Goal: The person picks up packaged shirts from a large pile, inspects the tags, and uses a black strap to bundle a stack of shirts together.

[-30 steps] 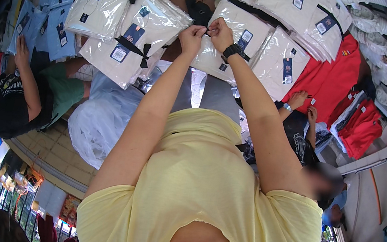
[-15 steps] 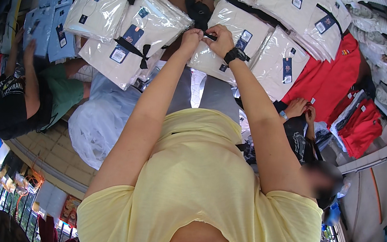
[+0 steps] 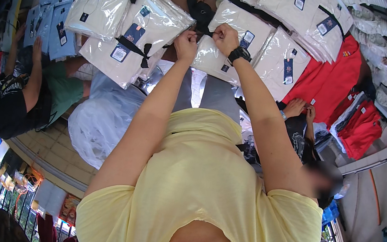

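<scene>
Shirt (image 3: 201, 171), yellow, nearest. My left hand (image 3: 185, 45) curled, can't tell if gripping; my right hand (image 3: 225, 40) pinches black strip (image 3: 208, 32) by left edge of bagged cream garment (image 3: 212, 59). Black cloth bundle (image 3: 200, 12) just beyond.

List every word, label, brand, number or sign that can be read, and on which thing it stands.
I copy no wording, only its place.
Dark blue tags on cream packages: lettering not copied; white barcode labels too small to read.
Dark tags on light-blue packages: too small.
Left co-worker's black shirt: pale lettering, not copied.
Right co-worker's black shirt: print unclear.
</scene>
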`<control>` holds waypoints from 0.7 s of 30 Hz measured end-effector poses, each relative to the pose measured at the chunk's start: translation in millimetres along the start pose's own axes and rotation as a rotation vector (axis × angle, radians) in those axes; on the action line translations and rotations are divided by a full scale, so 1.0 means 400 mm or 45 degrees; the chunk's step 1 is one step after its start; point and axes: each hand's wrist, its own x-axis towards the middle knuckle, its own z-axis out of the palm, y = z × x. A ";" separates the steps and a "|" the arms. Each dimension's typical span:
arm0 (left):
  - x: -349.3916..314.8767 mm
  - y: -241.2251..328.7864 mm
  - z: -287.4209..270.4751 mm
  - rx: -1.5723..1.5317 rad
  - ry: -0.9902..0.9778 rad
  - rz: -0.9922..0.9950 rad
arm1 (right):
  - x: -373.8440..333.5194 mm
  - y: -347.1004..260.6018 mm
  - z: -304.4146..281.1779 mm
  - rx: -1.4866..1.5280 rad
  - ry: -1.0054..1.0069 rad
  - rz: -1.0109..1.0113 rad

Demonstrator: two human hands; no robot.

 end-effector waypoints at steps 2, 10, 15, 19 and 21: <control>-0.005 -0.001 0.017 -0.012 0.118 -0.087 | -0.002 0.004 -0.005 0.003 0.011 0.075; -0.014 0.017 0.003 0.028 0.168 -0.215 | 0.024 0.014 -0.013 -0.137 -0.154 0.087; -0.104 0.068 -0.008 0.170 0.510 -0.048 | 0.229 -0.147 0.052 -0.282 0.013 -0.419; -0.103 0.040 -0.014 0.044 -0.144 -0.814 | 0.409 -0.136 0.197 -0.910 -0.122 -0.612; -0.067 0.000 0.015 -0.057 -0.364 -0.991 | 0.438 -0.099 0.255 -1.240 -0.006 -0.654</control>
